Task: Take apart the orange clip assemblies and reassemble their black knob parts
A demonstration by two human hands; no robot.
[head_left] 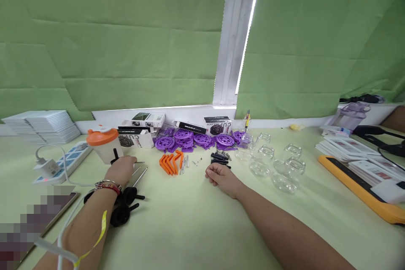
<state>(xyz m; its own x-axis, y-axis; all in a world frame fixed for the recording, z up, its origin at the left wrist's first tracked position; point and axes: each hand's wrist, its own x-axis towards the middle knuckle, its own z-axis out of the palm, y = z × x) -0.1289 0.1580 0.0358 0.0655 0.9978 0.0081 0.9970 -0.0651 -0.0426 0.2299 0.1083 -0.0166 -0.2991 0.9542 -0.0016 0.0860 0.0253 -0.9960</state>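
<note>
My left hand (pixel 122 169) reaches out beside the shaker cup (pixel 106 147) with the orange lid. Its fingers are closed around a black-capped metal rod; a black tab pokes out past the knuckles and a thin rod end shows to the right. Under that wrist lie more black caps (pixel 120 215) with tabs, some with metal rods. My right hand (pixel 221 177) rests on the table, its fingers curled in and nothing visible in them. Just beyond it are short black cylinders (pixel 219 158) and small springs (pixel 226 153).
Orange angled pieces (pixel 171 164), metal pins (pixel 184 164) and purple spoked discs (pixel 183 137) lie mid-table, before printed boxes (pixel 139 137). Clear glass vessels (pixel 286 177) stand right. A power strip (pixel 71 162) with cables is left; an orange-and-black tool (pixel 357 187) lies far right.
</note>
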